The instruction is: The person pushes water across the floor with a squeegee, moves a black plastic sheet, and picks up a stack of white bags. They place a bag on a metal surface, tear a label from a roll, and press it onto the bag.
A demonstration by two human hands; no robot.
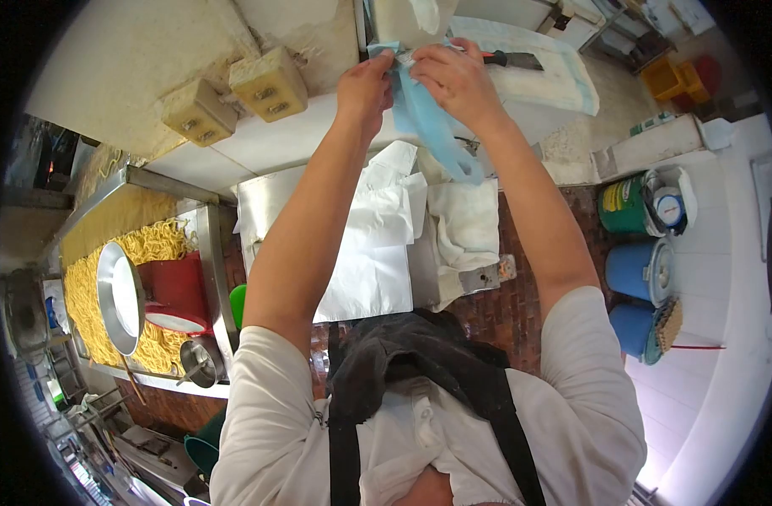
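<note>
Both arms reach up to a light blue plastic bag [432,126] that hangs down in front of the tiled ledge. My left hand [367,88] pinches the bag's upper left edge between thumb and fingers. Close beside it on the right, my right hand [455,80] has its fingers curled on the bag's top part. A knife or spatula with a black and red handle [517,60] lies on a white cloth [542,84] just right of my right hand. Below the bag are white paper sheets [377,253] and a folded cream cloth [464,223].
At the left, a metal-edged tray [207,253] holds yellow noodles [87,287], a metal bowl [123,299] and a red container [177,291]. Two wall outlet boxes [270,84] are above. Blue buckets [635,271] and a green bucket [624,207] stand at the right.
</note>
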